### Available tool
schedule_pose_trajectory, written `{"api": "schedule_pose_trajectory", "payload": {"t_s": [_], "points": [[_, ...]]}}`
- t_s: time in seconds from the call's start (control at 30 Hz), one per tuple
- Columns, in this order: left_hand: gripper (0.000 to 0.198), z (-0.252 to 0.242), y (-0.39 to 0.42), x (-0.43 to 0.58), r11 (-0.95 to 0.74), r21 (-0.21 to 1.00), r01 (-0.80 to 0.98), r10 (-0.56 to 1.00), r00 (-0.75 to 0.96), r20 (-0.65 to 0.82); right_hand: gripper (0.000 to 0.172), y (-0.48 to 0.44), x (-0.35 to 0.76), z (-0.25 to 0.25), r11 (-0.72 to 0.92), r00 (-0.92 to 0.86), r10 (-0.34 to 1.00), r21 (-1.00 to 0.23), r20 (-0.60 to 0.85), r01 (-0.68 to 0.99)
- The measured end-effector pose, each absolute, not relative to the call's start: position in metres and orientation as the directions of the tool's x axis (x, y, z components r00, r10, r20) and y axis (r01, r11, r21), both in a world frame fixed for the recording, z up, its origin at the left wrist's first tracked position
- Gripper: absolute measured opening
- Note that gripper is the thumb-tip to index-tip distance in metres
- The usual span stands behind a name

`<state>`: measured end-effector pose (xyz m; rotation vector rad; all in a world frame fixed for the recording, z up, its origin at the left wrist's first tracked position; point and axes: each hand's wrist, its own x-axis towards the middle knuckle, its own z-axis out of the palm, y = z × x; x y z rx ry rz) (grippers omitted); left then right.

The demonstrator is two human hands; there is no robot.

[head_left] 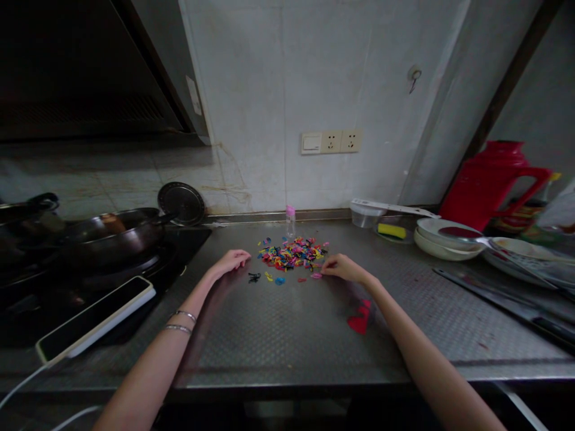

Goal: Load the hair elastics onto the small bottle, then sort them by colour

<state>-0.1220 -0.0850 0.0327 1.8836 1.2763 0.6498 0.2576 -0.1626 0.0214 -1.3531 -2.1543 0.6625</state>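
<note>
A pile of small, many-coloured pieces, which look like little hair bands or clips, lies on the metal counter. Before it sit small sorted groups: black pieces, yellow pieces, blue pieces, a red piece and pink pieces. My left hand rests left of the pile, fingers loosely bent and seemingly holding nothing. On the right, my right hand has its fingertips pinched together beside the pink pieces; anything between them is too small to make out.
A small bottle with a pink cap stands behind the pile. A red heart-shaped item lies near my right forearm. At left are a phone and a pan on the stove; at right, bowls, a knife and a red thermos.
</note>
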Motion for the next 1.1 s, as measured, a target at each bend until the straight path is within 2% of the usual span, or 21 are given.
{"api": "schedule_pose_trajectory", "payload": {"t_s": [0.23, 0.37, 0.5, 0.63, 0.83, 1.1], "points": [[0.042, 0.031, -0.087, -0.122, -0.149, 0.837, 0.526, 0.946, 0.323, -0.034, 0.020, -0.160, 0.260, 0.019, 0.348, -0.334, 0.931, -0.635, 0.147, 0.690], [0.036, 0.030, -0.088, -0.119, -0.129, 0.840, 0.528, 0.963, 0.269, -0.021, 0.019, -0.158, 0.260, 0.018, 0.340, -0.229, 0.938, -0.567, 0.260, 0.750], [0.026, 0.034, -0.090, -0.101, -0.159, 0.799, 0.580, 0.981, 0.184, 0.062, 0.019, -0.159, 0.257, 0.018, 0.379, -0.233, 0.913, -0.490, 0.334, 0.785], [0.018, 0.041, -0.096, -0.070, -0.386, 0.729, 0.566, 0.914, 0.343, 0.217, 0.019, -0.159, 0.253, 0.016, 0.419, -0.291, 0.900, -0.460, 0.325, 0.783], [0.022, 0.041, -0.111, -0.012, -0.546, 0.660, 0.516, 0.807, 0.534, 0.251, 0.018, -0.153, 0.253, 0.009, 0.384, -0.251, 0.912, -0.455, 0.326, 0.804], [0.027, 0.034, -0.122, 0.045, -0.705, 0.416, 0.574, 0.696, 0.673, 0.251, 0.014, -0.148, 0.254, 0.005, 0.404, -0.255, 0.897, -0.438, 0.361, 0.803]]}}
